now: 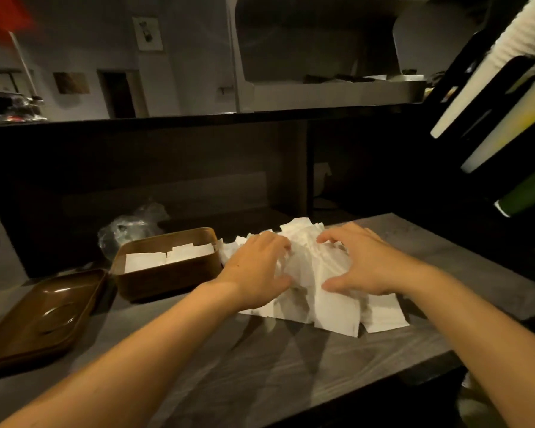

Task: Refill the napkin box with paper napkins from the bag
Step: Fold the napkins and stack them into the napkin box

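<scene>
A loose heap of white paper napkins (pixel 317 273) lies on the grey countertop (pixel 260 366). My left hand (pixel 257 267) rests on the heap's left side with fingers bent over the napkins. My right hand (pixel 355 261) cups the right side, thumb and fingers curved around the pile. A brown napkin box (pixel 167 273) stands open to the left of the heap, with napkins (pixel 167 254) inside it. Its brown lid (pixel 44 316) lies upside down further left. A crumpled clear plastic bag (pixel 130 227) sits behind the box.
A dark raised counter wall (pixel 136 180) runs behind the work surface. At the right stand bottles and sleeves of stacked items (pixel 507 118). The countertop's front edge falls off at the lower right.
</scene>
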`<state>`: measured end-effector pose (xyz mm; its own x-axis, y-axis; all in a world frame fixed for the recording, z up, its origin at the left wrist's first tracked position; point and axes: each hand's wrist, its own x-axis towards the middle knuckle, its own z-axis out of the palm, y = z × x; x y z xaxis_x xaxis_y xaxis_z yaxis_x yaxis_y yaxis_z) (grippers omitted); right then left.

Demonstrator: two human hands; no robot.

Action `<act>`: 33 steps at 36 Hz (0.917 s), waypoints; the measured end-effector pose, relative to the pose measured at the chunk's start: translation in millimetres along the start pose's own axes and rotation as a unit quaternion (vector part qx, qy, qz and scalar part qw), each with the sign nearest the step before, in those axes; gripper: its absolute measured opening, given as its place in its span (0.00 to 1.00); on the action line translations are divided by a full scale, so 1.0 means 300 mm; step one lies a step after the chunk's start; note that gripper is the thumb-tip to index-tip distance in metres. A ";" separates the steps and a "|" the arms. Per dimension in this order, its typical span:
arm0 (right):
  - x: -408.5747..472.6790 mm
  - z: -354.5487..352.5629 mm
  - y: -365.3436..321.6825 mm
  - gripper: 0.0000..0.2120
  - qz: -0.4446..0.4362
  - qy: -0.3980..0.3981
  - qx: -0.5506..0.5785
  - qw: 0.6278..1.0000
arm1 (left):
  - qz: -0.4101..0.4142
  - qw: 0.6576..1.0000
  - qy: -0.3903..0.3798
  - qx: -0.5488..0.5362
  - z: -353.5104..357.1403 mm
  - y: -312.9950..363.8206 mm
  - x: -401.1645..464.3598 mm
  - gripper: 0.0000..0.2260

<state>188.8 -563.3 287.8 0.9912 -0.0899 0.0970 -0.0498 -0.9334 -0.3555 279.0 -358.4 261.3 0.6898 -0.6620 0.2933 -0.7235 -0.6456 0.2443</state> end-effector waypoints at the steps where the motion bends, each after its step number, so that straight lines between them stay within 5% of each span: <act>1: -0.005 0.004 0.013 0.42 -0.001 -0.013 -0.008 1.000 | 0.004 1.000 0.013 -0.001 0.007 0.011 0.003 0.22; 6: -0.007 0.045 0.053 0.53 -0.001 -0.004 0.022 1.000 | -0.044 0.995 0.082 -0.039 0.015 0.043 0.004 0.09; 9: -0.014 0.062 0.054 0.55 0.000 -0.010 0.054 0.998 | -0.013 0.992 0.118 -0.029 0.027 0.049 0.017 0.17; 13: -0.016 0.101 0.028 0.47 -0.054 0.002 0.051 0.997 | 0.033 0.998 0.025 -0.038 0.051 0.039 0.028 0.28; 16: -0.019 0.111 0.012 0.44 -0.092 0.029 0.084 0.992 | 0.037 0.999 0.008 -0.002 0.061 0.029 0.017 0.29; 20: -0.010 0.116 0.013 0.53 -0.055 0.038 0.056 0.996 | 0.054 0.986 0.096 0.127 0.037 0.002 -0.003 0.19; 24: -0.017 0.154 -0.008 0.53 -0.047 0.000 0.049 0.998 | 0.038 0.992 0.107 0.050 0.037 -0.011 -0.028 0.13; 29: -0.023 0.206 -0.075 0.51 -0.124 0.013 0.120 0.985 | 0.080 0.995 0.052 -0.036 0.038 -0.020 -0.081 0.25; 33: -0.017 0.226 -0.097 0.50 -0.123 0.038 0.112 0.985 | -0.022 0.998 0.053 0.033 0.031 -0.042 -0.123 0.24</act>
<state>193.5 -512.1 234.8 0.9577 0.0955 0.2714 0.2270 -0.8304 -0.5088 262.9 -329.6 238.8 0.7122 -0.5903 0.3798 -0.6860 -0.7000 0.1985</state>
